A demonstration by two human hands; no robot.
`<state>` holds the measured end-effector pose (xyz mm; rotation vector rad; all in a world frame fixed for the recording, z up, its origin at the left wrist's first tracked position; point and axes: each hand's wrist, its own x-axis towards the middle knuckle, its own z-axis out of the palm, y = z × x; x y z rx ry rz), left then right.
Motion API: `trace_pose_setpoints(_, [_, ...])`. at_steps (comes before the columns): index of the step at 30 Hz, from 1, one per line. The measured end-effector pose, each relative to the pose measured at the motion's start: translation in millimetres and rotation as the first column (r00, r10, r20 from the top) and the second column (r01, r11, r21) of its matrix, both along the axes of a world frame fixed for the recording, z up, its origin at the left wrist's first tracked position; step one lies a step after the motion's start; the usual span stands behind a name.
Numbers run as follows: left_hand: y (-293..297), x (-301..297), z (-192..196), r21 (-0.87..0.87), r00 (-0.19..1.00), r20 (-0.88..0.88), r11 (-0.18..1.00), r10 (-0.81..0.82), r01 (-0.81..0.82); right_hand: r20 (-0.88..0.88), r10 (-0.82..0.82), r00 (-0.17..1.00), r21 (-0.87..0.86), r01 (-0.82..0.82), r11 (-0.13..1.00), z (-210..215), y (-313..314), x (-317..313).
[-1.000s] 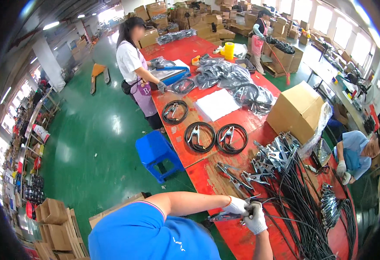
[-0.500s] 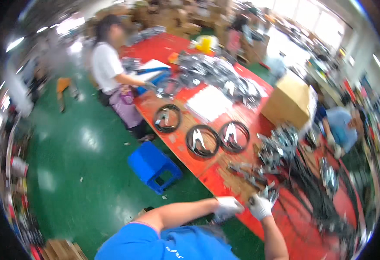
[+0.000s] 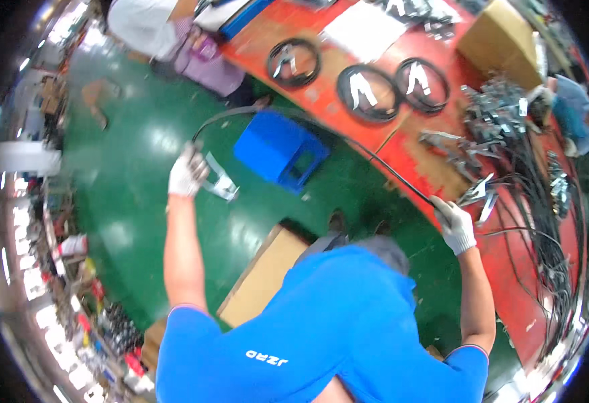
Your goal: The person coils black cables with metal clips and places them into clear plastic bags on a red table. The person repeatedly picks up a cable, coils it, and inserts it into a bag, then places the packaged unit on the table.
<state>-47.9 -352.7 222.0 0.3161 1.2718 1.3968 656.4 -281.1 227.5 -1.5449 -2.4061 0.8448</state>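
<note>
My left hand [image 3: 188, 173], in a white glove, is raised out to the left over the floor and closed around one end of a black cable [image 3: 390, 168]. A silvery spring clamp [image 3: 223, 187] hangs beside its fingers, apparently at that cable end. The cable arches across to my right hand [image 3: 456, 227], also gloved, which grips it at the near edge of the red table [image 3: 419, 218]. Just beyond the right fingers lie metal clamps [image 3: 477, 193]. Three coiled black cables, a left coil [image 3: 275, 72], a middle coil [image 3: 340, 94] and a right coil [image 3: 446, 87], lie farther back.
A blue plastic stool [image 3: 267, 144] stands on the green floor below the cable. Cardboard [image 3: 264, 272] lies near my feet. Piled clamps [image 3: 499, 111], loose black cables [image 3: 543, 252] and a cardboard box [image 3: 503, 43] occupy the table's right. Co-workers are at far left [image 3: 143, 30] and right [image 3: 574, 111].
My hands have moved far apart, the left swinging out to the left with the cable end and clamp. The cable now stretches between them. The view has tilted downward.
</note>
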Motion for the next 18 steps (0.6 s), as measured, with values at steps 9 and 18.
trace_pose_setpoints(9, [59, 154, -9, 0.116, 1.0, -0.013, 0.993, -0.003, 0.004, -0.17, 0.715, 0.678, -0.232, -0.733, 0.639, 75, -1, -184])
trace_pose_setpoints(18, [65, 300, 26, 0.023, 0.773, -0.42, 0.846, -0.475, 0.533, -0.24, 0.348, 0.906, 0.216, -0.3, 0.929, 98, 62, -148])
